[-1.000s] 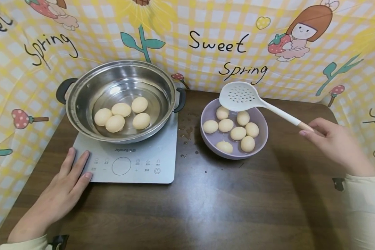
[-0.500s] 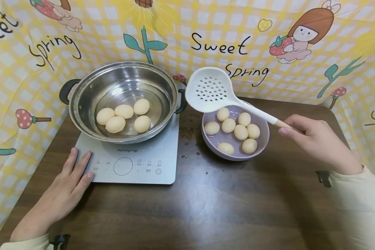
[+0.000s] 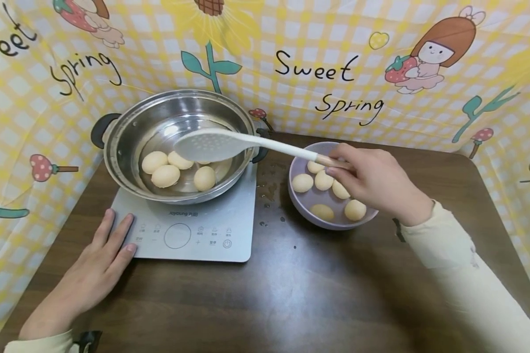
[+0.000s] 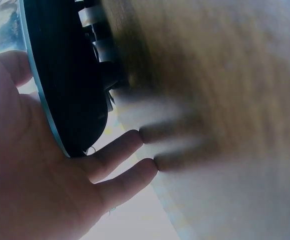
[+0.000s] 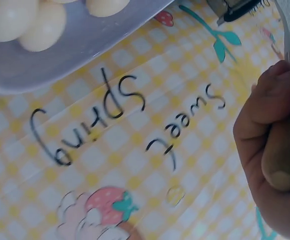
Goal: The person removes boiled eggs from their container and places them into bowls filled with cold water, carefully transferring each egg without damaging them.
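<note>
My right hand (image 3: 377,181) grips the wooden handle of a white slotted skimmer (image 3: 274,143). The skimmer's perforated head is over the steel pot (image 3: 128,181), partly hiding some of the several eggs (image 3: 165,176) in the water there. Below my right hand stands a purple bowl (image 3: 298,201) with several more eggs (image 3: 322,212), some covered by the hand. In the right wrist view, the fingers curl round the handle. My left hand (image 3: 94,264) rests with straight fingers on the left edge of the white induction cooker (image 3: 238,225) that bears the pot.
The brown wooden table (image 3: 291,304) has water drops (image 3: 269,191) between cooker and bowl. A yellow checked cloth (image 3: 322,29) with printed figures hangs behind and at both sides. Black pot handles (image 3: 100,130) stick out left and right.
My right hand has moved left with the skimmer, from above the purple bowl to over the pot. The left hand stays on the cooker's edge. The view has shifted slightly.
</note>
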`<state>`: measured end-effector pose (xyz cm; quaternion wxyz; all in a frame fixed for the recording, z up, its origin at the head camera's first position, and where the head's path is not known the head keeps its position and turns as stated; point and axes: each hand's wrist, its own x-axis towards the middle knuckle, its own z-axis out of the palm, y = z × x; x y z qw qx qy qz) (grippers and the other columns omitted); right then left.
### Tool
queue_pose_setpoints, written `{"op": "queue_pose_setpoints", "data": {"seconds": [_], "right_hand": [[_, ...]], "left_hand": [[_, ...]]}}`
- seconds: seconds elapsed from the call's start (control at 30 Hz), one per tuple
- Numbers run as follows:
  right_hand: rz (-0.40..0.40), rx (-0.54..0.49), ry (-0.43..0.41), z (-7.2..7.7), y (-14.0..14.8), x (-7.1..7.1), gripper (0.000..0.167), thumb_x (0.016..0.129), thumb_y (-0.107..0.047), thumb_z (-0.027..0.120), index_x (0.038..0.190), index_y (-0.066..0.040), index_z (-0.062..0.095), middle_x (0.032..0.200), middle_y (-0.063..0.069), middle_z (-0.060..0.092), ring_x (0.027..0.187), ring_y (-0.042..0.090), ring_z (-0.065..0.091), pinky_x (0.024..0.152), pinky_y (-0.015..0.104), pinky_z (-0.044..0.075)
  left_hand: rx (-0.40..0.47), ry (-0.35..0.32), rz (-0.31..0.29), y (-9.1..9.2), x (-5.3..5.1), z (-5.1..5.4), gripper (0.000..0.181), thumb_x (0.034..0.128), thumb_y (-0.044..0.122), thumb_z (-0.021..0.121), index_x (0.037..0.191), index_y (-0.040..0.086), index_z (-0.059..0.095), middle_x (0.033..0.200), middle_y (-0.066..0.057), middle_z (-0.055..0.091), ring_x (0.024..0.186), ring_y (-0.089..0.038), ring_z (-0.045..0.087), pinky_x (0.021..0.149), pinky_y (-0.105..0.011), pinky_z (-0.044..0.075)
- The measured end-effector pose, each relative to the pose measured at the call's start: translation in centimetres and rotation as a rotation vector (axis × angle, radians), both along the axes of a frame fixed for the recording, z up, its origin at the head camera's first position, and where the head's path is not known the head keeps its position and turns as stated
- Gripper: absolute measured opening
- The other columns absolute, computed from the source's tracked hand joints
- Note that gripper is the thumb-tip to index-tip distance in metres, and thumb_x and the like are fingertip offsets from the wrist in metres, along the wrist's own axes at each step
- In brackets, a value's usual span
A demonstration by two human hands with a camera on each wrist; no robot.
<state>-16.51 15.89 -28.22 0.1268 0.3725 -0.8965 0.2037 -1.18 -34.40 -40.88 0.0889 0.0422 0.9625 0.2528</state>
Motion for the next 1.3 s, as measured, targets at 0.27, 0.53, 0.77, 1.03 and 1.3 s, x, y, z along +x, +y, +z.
{"op": "queue_pose_setpoints", "data": {"seconds": [0.27,0.53,0.77,1.03,1.3], "right_hand": [[0.034,0.062,0.048,-0.4,-2.3,-1.3,0.019,0.094,-0.021,0.074,0.112,-0.019,0.069,0.076,-0.010,0.062,0.052,0.010,0.046,0.049,0.034,0.039],[0.032,0.120,0.030,0.1,-2.4,-1.3,0.016,0.093,-0.024,0.075,0.105,-0.018,0.067,0.078,-0.009,0.060,0.055,0.012,0.049,0.051,0.037,0.043],[0.069,0.151,0.020,0.2,-2.5,-1.4,0.011,0.094,-0.023,0.073,0.092,-0.018,0.063,0.064,-0.012,0.052,0.050,0.009,0.044,0.047,0.034,0.039],[0.113,0.171,-0.040,0.5,-3.2,-1.6,0.011,0.097,-0.024,0.070,0.089,-0.017,0.066,0.061,-0.016,0.052,0.049,0.007,0.043,0.047,0.032,0.038],[0.095,0.243,-0.230,1.6,-4.1,-2.2,0.017,0.104,-0.029,0.060,0.100,-0.019,0.072,0.059,-0.011,0.050,0.048,0.008,0.046,0.049,0.033,0.040]], "left_hand": [[-0.006,0.003,-0.003,-0.1,-0.2,0.1,0.063,0.1115,0.032,0.036,0.164,0.018,0.004,0.165,-0.013,-0.021,0.132,-0.073,0.015,0.093,-0.082,0.023],[-0.034,-0.009,-0.002,-0.1,-0.7,0.4,0.063,0.1115,0.032,0.036,0.164,0.016,0.004,0.165,-0.016,-0.021,0.131,-0.073,0.016,0.092,-0.082,0.024],[-0.036,-0.012,-0.002,0.0,-0.9,0.4,0.063,0.1116,0.033,0.035,0.164,0.015,0.004,0.165,-0.017,-0.021,0.130,-0.073,0.018,0.093,-0.081,0.024],[-0.027,-0.012,0.003,0.0,-0.8,0.2,0.064,0.1114,0.033,0.036,0.164,0.017,0.004,0.165,-0.016,-0.021,0.130,-0.073,0.018,0.092,-0.082,0.024],[-0.028,0.018,0.013,0.0,-0.3,-0.1,0.064,0.1110,0.033,0.038,0.164,0.018,0.006,0.166,-0.015,-0.018,0.127,-0.075,0.022,0.089,-0.082,0.026]]}}
